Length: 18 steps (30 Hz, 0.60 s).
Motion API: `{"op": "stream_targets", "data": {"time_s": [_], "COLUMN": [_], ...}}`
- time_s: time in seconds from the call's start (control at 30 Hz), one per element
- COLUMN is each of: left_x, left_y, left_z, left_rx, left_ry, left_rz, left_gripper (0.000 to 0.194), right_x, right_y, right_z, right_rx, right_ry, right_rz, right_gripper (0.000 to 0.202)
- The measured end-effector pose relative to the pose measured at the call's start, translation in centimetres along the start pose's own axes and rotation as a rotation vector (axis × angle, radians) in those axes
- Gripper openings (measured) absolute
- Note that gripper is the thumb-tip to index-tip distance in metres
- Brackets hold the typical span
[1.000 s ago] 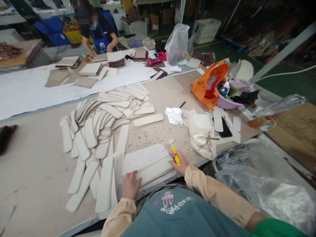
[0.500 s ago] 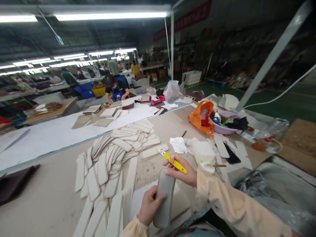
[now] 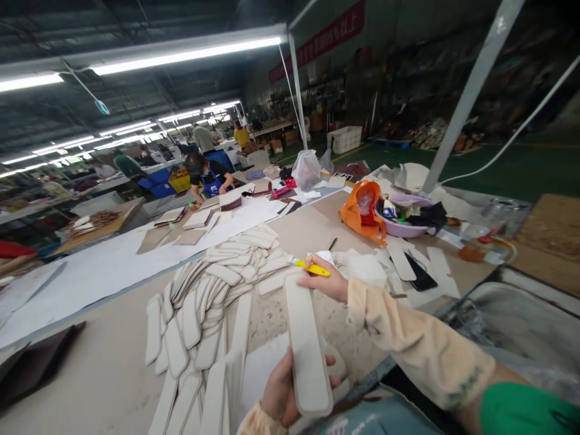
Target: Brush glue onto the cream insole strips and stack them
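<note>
My left hand (image 3: 281,386) grips the lower part of a long pale panel with rounded ends (image 3: 307,347), thumb at one edge and fingertips showing at the other. The panel is tilted up, its broad face toward me. At its top end, my right hand (image 3: 330,284) has its fingers against the edge; whether they pinch it I cannot tell. That same hand holds a small paintbrush (image 3: 315,267) with a yellow handle, bristles pointing left. Left of the panel, a heap of similar pale panels (image 3: 212,290) spreads over the table (image 3: 104,368).
A purple basin (image 3: 405,229) and an orange bag (image 3: 360,217) stand at the back right. Near them lie a black phone (image 3: 419,272) and a bottle of amber liquid (image 3: 475,249). Dark folded material (image 3: 40,362) lies at left. Across the table, a person (image 3: 211,178) works.
The panel has swung more upright and turned its broad face toward me. My left hand has shifted to its lower end. My right hand and the paintbrush have moved slightly up and left.
</note>
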<state>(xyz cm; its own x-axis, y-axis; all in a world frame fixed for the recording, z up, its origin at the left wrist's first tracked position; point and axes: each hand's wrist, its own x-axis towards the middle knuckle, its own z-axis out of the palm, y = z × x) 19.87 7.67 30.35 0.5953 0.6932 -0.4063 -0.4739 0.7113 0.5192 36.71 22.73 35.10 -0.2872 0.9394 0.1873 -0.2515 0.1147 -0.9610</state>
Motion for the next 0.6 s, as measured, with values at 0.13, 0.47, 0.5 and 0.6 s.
{"op": "stream_targets", "data": {"time_s": [0.13,0.47,0.5,0.6], "left_x": [0.4,2.6,2.7,3.4], "left_y": [-1.8,-4.4,-4.6,-5.1], "left_z": [1.3,4.2,4.5,5.4], "left_rx": [0.036,0.14,0.136,0.13], "left_ry": [0.037,0.231,0.23,0.226], "left_rz": [0.031,0.054,0.052,0.044], "left_gripper": [0.045,0.035,0.035,0.036], "right_x": [0.7,0.6,0.5,0.2], "right_y": [0.3,0.8,0.8,0.7], "right_z": [-2.0,-6.2,-6.6,-7.8], "right_rx": [0.042,0.009,0.004,-0.006], "right_ry": [0.018,-0.008,-0.007,-0.004], "right_rz": [0.018,-0.02,-0.02,-0.018], "right_gripper": [0.046,0.042,0.042,0.042]}}
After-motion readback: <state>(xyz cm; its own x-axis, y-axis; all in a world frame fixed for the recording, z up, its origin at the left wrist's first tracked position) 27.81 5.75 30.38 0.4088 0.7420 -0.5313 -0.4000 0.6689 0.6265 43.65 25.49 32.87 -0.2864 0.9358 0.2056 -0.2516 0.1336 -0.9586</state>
